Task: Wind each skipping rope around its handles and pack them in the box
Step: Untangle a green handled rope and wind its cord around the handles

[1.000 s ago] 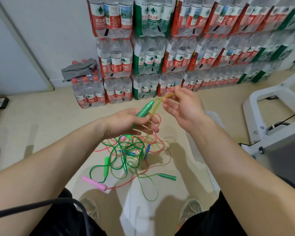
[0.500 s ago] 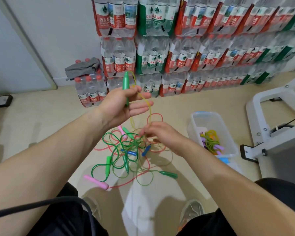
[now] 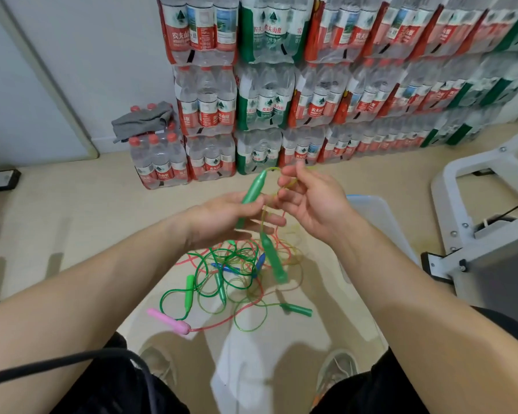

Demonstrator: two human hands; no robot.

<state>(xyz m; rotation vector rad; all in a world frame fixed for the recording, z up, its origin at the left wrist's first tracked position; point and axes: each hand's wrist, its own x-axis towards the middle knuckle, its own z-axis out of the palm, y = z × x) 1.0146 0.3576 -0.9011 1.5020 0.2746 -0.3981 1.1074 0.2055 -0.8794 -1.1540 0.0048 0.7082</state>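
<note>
The left hand (image 3: pixel 222 218) is holding a green handle (image 3: pixel 253 189) tilted up, grip closed on it as a spool — the right hand (image 3: pixel 311 201), grip narrow, is pinching the yellowish rope (image 3: pixel 273 169) beside its tip, ready to loop; the box (image 3: pixel 374 213) is sitting on the floor just behind that wrist

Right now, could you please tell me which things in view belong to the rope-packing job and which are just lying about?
Job: left hand holding a green handle; right hand pinching its yellow rope; second green handle hanging below; rope tangle; clear box.
Lying about: water-bottle packs; grey cloth on them; white frame; black cable.
</note>
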